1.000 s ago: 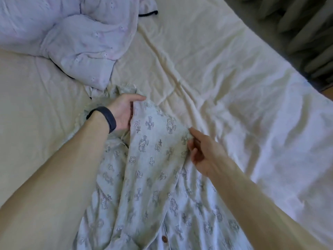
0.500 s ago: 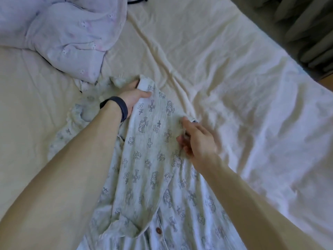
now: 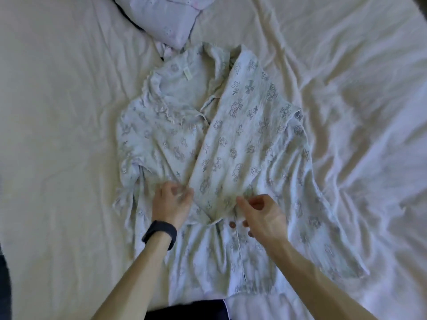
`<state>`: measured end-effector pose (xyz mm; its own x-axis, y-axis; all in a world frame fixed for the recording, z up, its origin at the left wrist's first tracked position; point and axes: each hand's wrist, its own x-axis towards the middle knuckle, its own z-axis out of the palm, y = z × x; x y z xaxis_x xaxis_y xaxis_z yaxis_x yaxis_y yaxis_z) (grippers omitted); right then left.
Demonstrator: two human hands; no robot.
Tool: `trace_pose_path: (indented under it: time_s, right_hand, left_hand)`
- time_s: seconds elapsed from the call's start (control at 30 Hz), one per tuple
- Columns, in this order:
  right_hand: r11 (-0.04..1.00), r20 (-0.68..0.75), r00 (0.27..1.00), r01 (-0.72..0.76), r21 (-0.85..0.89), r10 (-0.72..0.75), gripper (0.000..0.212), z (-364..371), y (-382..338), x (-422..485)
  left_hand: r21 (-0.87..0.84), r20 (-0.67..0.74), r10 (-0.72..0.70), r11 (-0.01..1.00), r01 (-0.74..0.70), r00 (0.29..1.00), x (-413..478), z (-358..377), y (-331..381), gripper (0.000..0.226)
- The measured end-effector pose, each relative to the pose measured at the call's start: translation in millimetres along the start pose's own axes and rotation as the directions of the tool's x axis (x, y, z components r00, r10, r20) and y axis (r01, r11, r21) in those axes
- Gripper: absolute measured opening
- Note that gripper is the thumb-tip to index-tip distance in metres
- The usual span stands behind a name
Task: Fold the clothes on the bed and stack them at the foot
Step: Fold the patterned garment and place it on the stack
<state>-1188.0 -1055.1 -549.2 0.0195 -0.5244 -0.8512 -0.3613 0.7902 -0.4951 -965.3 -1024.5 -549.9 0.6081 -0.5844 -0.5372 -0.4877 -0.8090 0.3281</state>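
Note:
A pale button-up shirt (image 3: pixel 242 139) printed with grey crosses lies spread on the cream bed sheet (image 3: pixel 69 135), collar at the far end. One sleeve is folded diagonally over its front. My left hand (image 3: pixel 171 204), a dark band on its wrist, rests at the near left edge of that folded sleeve. Its curled fingers are blurred, so a grip cannot be made out. My right hand (image 3: pixel 261 215) hovers at the sleeve's near right edge by two brown buttons (image 3: pixel 231 224), fingers loosely curled and holding nothing.
A crumpled lilac garment (image 3: pixel 166 21) lies just beyond the collar. Dark fabric (image 3: pixel 189 310) shows at the bottom edge below the shirt hem. Wrinkled sheet stretches to both sides.
Both hands held the sleeve's far end earlier. They have let it go and drawn back to its near end. The sleeve now lies flat over the shirt front.

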Motion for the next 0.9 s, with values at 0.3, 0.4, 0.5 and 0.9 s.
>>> trace_pose_path:
  time_s: [0.3,0.4,0.5,0.9]
  right_hand:
    - [0.972,0.140,0.968,-0.221,0.085,0.208,0.023,78,28,-24]
    - [0.973,0.075,0.986,-0.162,0.162,0.151,0.002,86,35,-26]
    - [0.964,-0.023,0.993,-0.109,0.244,0.118,0.013,89,47,-33]
    - [0.987,0.021,0.993,-0.114,0.109,0.113,0.014,108,59,-48]
  left_hand:
    - [-0.185,0.078,0.032,0.983,-0.018,0.996,-43,-1,-55,0.019]
    - [-0.103,0.007,0.230,0.968,-0.228,0.973,-54,-2,-70,0.030]
    - [0.014,0.061,0.297,0.954,-0.298,0.953,-65,-2,-98,0.028]
    - [-0.192,0.150,0.120,0.977,-0.090,0.981,-27,-7,-95,0.030]
